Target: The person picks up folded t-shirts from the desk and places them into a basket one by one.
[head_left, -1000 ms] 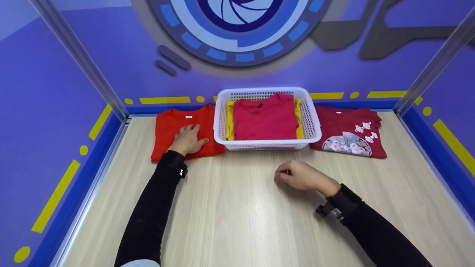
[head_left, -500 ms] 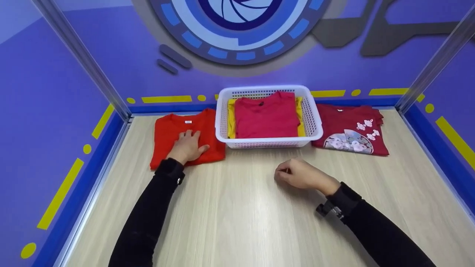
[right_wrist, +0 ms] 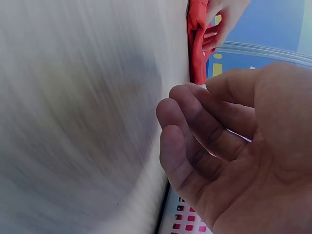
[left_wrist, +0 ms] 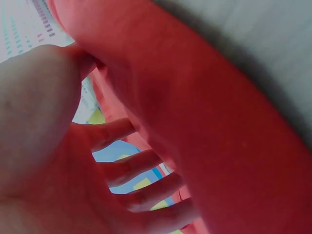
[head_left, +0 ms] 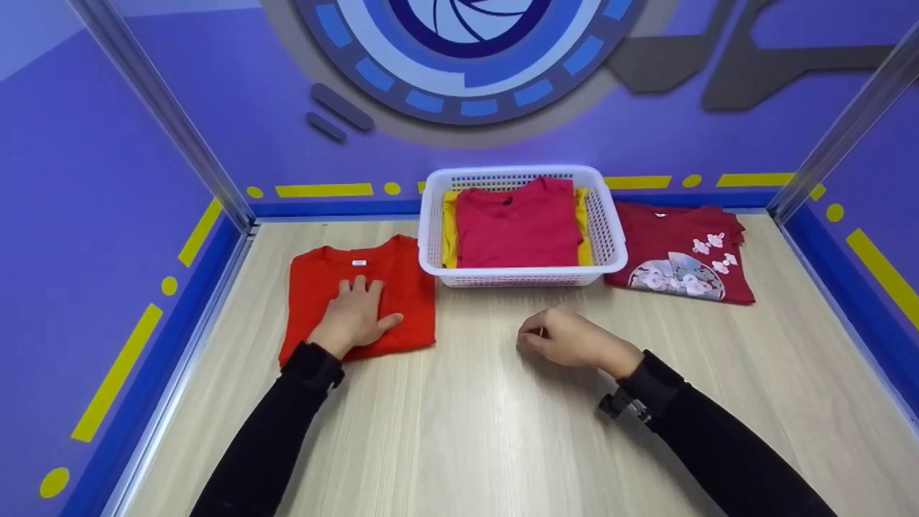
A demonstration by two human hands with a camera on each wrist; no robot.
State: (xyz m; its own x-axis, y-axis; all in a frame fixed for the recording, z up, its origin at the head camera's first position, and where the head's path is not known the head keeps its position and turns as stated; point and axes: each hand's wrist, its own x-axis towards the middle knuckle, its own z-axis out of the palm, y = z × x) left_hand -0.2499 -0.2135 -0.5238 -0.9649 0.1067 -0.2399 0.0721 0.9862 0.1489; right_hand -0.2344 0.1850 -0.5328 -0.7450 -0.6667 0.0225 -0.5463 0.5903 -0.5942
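The left hand [head_left: 352, 319], fingers spread, rests on a folded orange-red fabric shirt [head_left: 403, 291] near the back-left corner of a pale wood-grain table [head_left: 467, 424]; light, even pressure should keep folds neat. The right hand [head_left: 572, 339], loosely curled, holds nothing before a white plastic basket [head_left: 517, 273] at the back edge. Purple-blue printed walls [head_left: 222, 93] surround.

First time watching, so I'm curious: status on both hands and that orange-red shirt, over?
Left hand: resting on folded orange-red shirt. Right hand: loosely curled, holding nothing. Shirt: on table beside white basket; nothing else on top.
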